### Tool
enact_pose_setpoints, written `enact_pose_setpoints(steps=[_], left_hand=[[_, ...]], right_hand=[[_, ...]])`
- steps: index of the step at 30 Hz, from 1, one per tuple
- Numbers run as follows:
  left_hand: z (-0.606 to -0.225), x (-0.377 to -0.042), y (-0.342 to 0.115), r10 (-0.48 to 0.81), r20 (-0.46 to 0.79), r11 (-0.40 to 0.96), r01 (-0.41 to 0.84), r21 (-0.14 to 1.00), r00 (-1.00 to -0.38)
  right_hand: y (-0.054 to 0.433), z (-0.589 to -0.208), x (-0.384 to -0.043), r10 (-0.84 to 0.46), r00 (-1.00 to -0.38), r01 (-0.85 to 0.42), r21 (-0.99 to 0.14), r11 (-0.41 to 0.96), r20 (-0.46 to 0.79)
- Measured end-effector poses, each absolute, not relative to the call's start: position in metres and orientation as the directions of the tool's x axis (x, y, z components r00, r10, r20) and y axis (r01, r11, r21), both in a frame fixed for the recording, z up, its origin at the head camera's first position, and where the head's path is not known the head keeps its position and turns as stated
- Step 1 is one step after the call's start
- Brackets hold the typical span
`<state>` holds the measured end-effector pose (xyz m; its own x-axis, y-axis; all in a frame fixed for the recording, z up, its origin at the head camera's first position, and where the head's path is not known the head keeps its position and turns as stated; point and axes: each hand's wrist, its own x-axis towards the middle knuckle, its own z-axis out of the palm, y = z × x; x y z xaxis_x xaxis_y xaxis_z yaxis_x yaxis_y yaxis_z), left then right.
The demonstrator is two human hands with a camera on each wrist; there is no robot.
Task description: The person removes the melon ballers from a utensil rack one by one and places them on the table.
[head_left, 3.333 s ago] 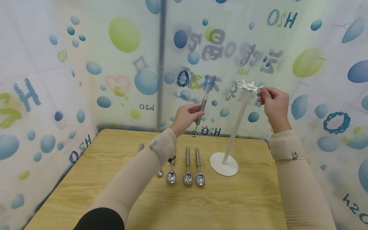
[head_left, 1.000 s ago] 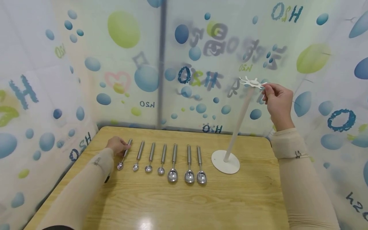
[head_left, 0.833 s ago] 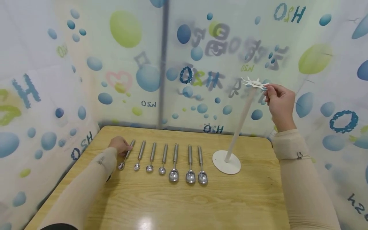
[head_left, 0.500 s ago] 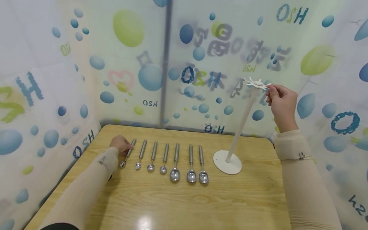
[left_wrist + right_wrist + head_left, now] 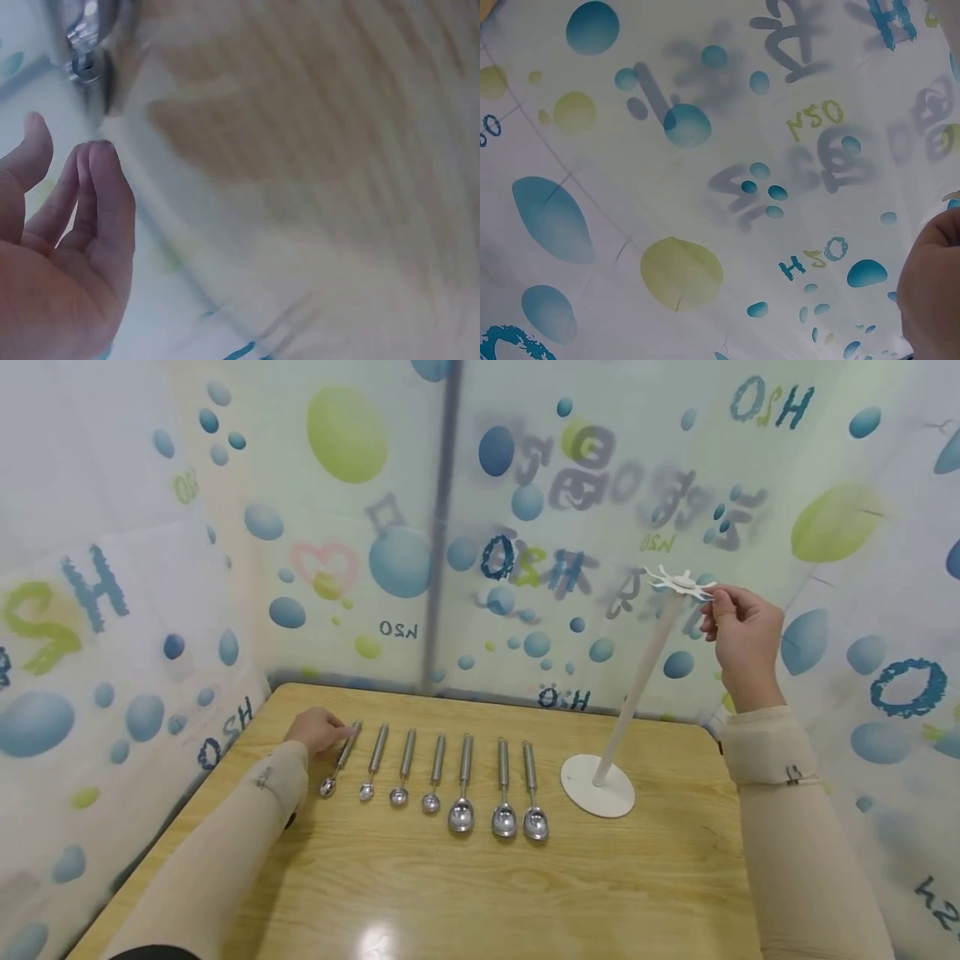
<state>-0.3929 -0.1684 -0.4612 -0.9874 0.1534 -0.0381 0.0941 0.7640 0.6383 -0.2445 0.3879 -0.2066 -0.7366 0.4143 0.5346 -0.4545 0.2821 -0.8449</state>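
Note:
My left hand (image 5: 318,732) is low over the table's left side, fingertips right at the handle of the leftmost small metal spoon (image 5: 341,760). In the left wrist view, the thumb of that hand (image 5: 82,232) stands apart from the fingers, and a shiny spoon (image 5: 88,67) lies just past the fingertips. On the right, my right hand (image 5: 748,639) pinches one arm of the white hook ring (image 5: 681,583) topping a stand. The stand's pole (image 5: 645,677) leans, while its round base (image 5: 581,781) rests on the table. Only the edge of the right hand (image 5: 934,285) shows in the right wrist view.
More metal spoons lie in a row, handles away from me: small-bowled ones (image 5: 405,768) to the left, larger-bowled ones (image 5: 504,818) to the right, near the base. The wooden table (image 5: 420,893) ends at a patterned curtain (image 5: 360,568) behind.
The small spoon, held up near the stand at first, now lies leftmost in the row. My left hand moved down left with it, then loosened its grip. The right hand keeps its pinch.

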Motion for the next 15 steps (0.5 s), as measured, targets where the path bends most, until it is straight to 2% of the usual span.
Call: enact_pose_setpoints(steps=[2,5,8,10,12,15], left_hand=[[-0.456,-0.39,-0.167,0.167,0.003,0.759,0.131,0.638,-0.986],[-0.445,-0.384,-0.164,0.186,0.068,0.742,0.185,0.645,-0.98],[-0.431,-0.377,-0.159,0.221,0.12,0.715,0.245,0.655,-0.968],[-0.422,-0.371,-0.155,0.242,0.169,0.699,0.292,0.653,-0.956],[-0.413,-0.365,-0.152,0.26,0.225,0.695,0.344,0.632,-0.939],[-0.404,-0.356,-0.145,0.294,0.319,0.708,0.429,0.56,-0.901]], right_hand=[[0.39,-0.208,-0.245,0.409,-0.737,-0.458,-0.842,0.284,0.538],[0.391,-0.211,-0.246,0.416,-0.721,-0.431,-0.828,0.358,0.555],[0.39,-0.215,-0.245,0.457,-0.661,-0.375,-0.789,0.486,0.596],[0.387,-0.218,-0.244,0.483,-0.582,-0.358,-0.739,0.571,0.655],[0.381,-0.223,-0.242,0.49,-0.462,-0.377,-0.663,0.646,0.74],[0.368,-0.231,-0.24,0.394,-0.213,-0.419,-0.448,0.79,0.894]])
